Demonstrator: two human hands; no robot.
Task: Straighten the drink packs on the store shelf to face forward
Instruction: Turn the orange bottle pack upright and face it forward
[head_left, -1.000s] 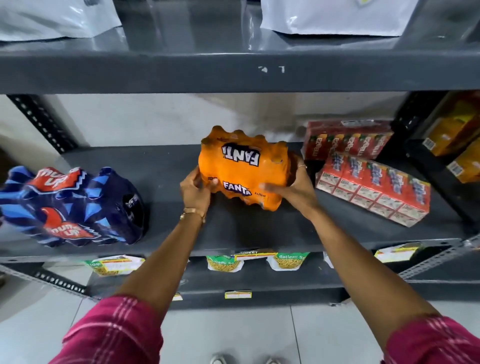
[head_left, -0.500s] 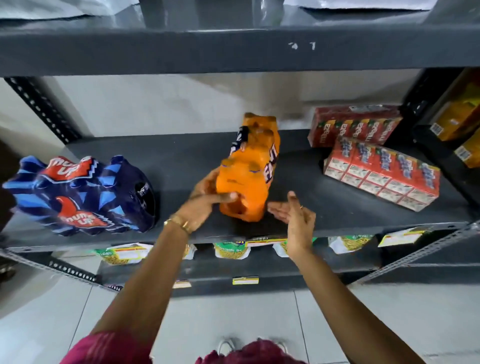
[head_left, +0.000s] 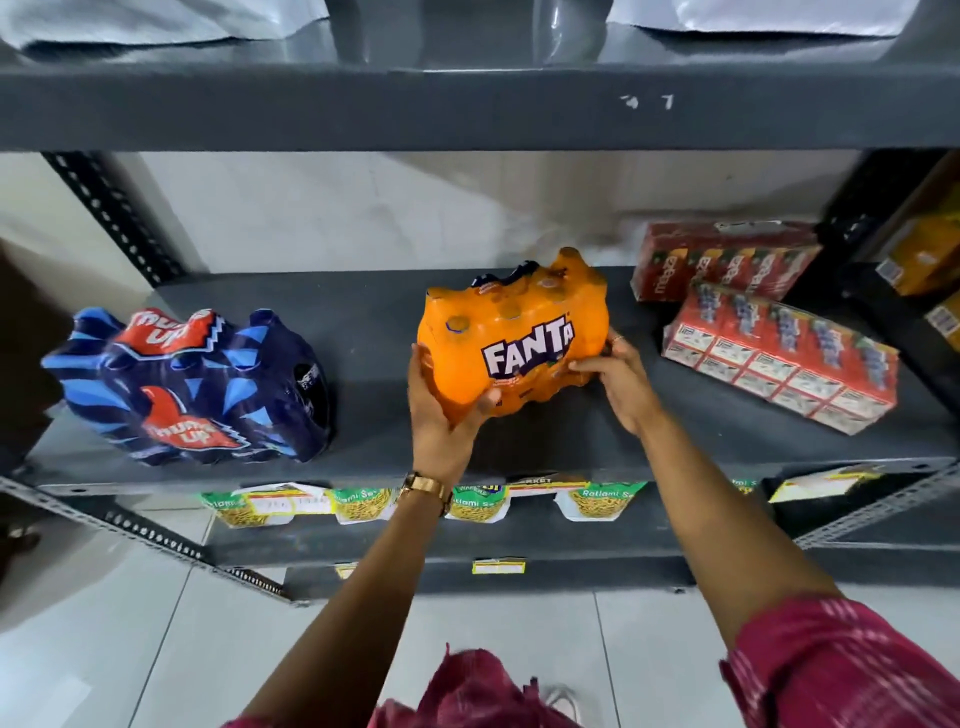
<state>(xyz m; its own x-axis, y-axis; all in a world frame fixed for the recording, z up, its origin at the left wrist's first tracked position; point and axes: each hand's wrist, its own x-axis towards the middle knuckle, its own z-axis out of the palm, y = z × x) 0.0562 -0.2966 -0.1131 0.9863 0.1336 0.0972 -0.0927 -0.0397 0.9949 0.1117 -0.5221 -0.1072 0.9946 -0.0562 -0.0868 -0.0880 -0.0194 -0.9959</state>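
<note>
Starting at the left of the frame, a dark blue pack of bottles lay on the grey shelf, its label turned partly up and sideways. In the middle of the frame stood the orange pack, with its big name label toward the camera but a little tilted. The left hand cupped the lower left corner of this pack, thumb on the front and fingers under the side. The right hand pressed flat against the lower right end, fingers spread on the wrap. At the right of the frame two red carton packs lay at an angle, well apart from the orange one.

To do this step well, I think both hands should set the pack down level, then turn it gently until the front edge runs along the shelf edge. The wrap looked soft and slippery, so a firm hold from both ends seemed safer than pushing one corner.
</note>
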